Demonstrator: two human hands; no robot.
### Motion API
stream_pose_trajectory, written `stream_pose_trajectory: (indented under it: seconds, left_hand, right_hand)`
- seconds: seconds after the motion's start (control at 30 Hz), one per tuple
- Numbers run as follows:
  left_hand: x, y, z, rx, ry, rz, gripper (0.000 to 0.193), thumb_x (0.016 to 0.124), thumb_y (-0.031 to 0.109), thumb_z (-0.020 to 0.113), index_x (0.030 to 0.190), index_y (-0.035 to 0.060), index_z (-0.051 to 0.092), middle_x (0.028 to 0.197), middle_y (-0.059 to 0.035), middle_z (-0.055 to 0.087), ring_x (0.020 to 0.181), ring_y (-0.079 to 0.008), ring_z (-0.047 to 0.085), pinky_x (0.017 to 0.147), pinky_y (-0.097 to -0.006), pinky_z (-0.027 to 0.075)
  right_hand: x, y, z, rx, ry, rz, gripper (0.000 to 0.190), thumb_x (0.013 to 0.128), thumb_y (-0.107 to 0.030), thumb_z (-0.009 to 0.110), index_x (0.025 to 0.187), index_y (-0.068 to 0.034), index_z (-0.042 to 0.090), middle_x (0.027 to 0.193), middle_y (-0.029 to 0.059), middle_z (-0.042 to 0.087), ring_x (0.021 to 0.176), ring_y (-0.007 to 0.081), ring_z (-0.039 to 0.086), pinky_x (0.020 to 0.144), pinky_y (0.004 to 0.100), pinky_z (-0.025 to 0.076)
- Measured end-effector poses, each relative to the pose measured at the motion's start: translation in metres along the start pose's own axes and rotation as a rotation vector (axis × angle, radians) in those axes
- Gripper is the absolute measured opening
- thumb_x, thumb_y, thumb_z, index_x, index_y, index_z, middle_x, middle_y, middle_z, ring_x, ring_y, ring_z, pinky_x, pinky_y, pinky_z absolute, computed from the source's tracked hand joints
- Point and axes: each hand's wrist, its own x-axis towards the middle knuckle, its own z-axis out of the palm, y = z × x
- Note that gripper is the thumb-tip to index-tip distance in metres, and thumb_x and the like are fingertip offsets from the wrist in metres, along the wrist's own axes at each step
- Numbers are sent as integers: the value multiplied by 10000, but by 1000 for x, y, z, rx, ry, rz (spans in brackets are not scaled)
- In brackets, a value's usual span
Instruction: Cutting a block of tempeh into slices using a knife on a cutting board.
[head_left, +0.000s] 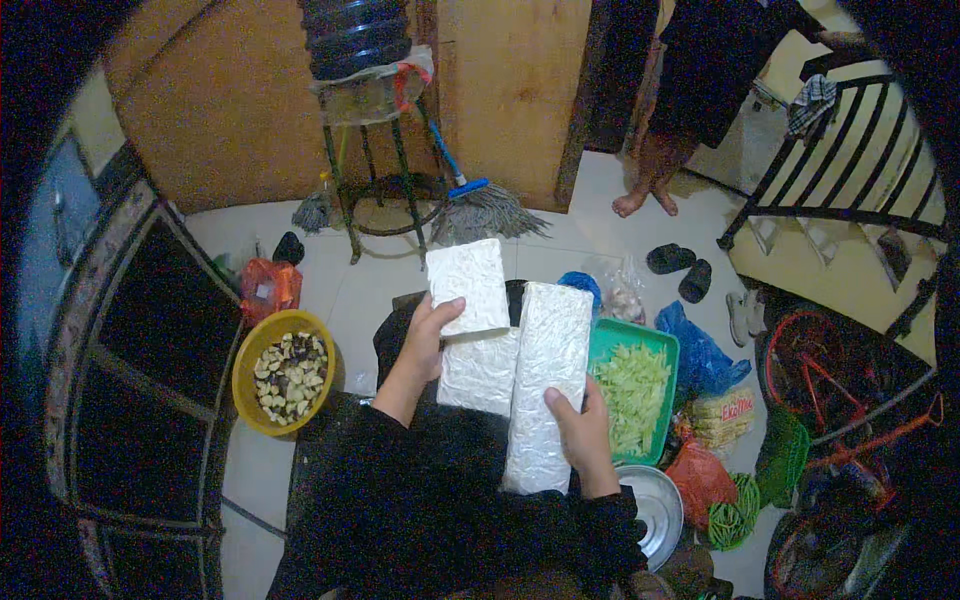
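Observation:
My left hand (424, 337) grips a small white rectangular block (469, 287) with a wrinkled surface, thumb on its face. A long white block (551, 375) of the same look is held along its right edge by my right hand (585, 431). Between the two, a third white block (478, 375) lies over my lap, partly covered by the small one. What the blocks are made of I cannot tell. To my right stands a green plastic tray (673, 390) of pale green cut strips. A yellow bowl (240, 375) with pale and dark cut pieces sits to my left.
A metal lid or pan (664, 517), a red bag (697, 480), green long beans (735, 514) and a blue bag (701, 352) lie at right. Ahead are a mop (487, 210) and a metal stand (401, 165). Another person's feet (645, 199) show beyond. A bicycle (817, 375) lies far right.

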Motion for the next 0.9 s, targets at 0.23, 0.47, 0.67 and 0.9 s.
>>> stream_pose_trajectory:
  seconds: [0.23, 0.47, 0.67, 0.9]
  left_hand:
    - [-3, 1, 4, 250, -57, -73, 470, 772, 119, 553, 1178, -28, 366, 1077, -122, 515, 943, -198, 528, 820, -311, 426]
    - [-15, -9, 0, 462, -30, 66, 492, 772, 98, 587, 1185, -35, 355, 1090, -105, 509, 978, -162, 490, 860, -294, 382]
    - [-24, -6, -5, 522, -54, 30, 508, 768, 103, 599, 1193, -25, 351, 1109, -99, 503, 994, -154, 481, 867, -289, 376]
    - [-29, -2, -10, 551, -190, -54, 550, 771, 116, 607, 1222, -19, 323, 1155, -87, 474, 1050, -147, 448, 906, -286, 344]
  right_hand:
    - [5, -3, -5, -25, 12, -26, 390, 732, -117, 642, 1058, 34, 490, 977, 117, 554, 879, 173, 519, 794, 293, 407]
    - [12, 3, -3, -8, 10, -67, 419, 726, -136, 652, 1064, 44, 483, 960, 117, 558, 857, 183, 526, 787, 293, 412]
    - [12, -7, -1, -51, -15, -26, 447, 723, -136, 653, 1086, 51, 472, 971, 127, 560, 886, 187, 523, 804, 298, 407]
    - [20, 8, -9, -27, -50, -67, 449, 724, -151, 658, 1090, 41, 482, 976, 114, 555, 890, 180, 518, 803, 296, 405]
